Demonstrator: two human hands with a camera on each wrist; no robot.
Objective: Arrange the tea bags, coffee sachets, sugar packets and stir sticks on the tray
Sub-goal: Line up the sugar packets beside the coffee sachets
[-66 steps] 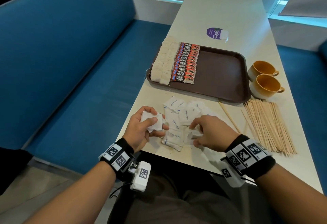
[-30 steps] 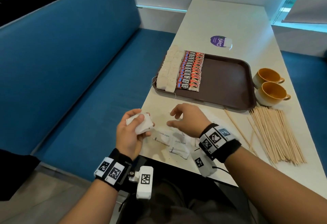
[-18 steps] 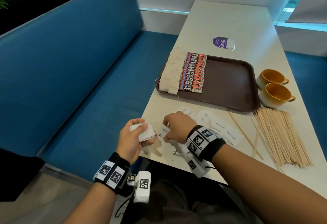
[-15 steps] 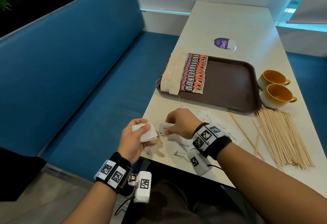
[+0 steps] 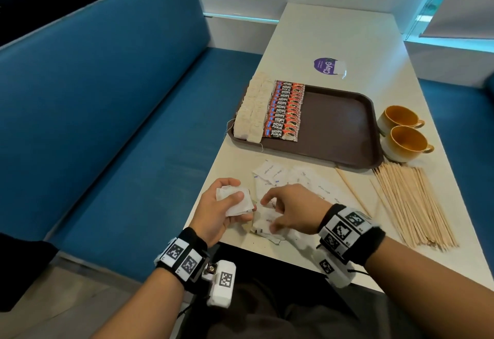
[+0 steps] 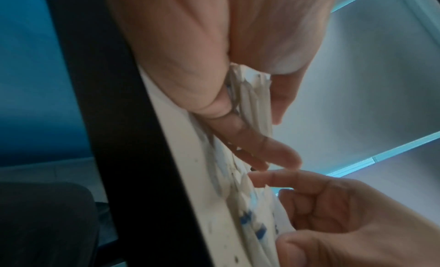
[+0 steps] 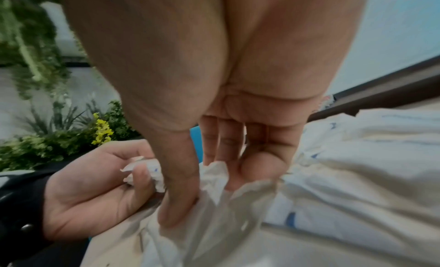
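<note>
A small stack of sugar packets (image 5: 235, 201) sits in the left hand (image 5: 219, 210), thumb pressed over the top in a closed grip, at the near edge of the surface (image 5: 334, 33). Just beside it, the right hand (image 5: 291, 209) curls its fingers onto the loose sugar packets (image 5: 294, 178) scattered there; it seems to pinch one, though blur hides the contact. Beyond lies the tray (image 5: 336, 124), with tea bags (image 5: 252, 107) and coffee sachets (image 5: 286, 111) in rows at its left. Stir sticks (image 5: 409, 205) lie to the right, near two cups (image 5: 401, 132).

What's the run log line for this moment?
left hand: holds sugar packet stack | right hand: pinches sugar packet | tray: no sugar
</note>
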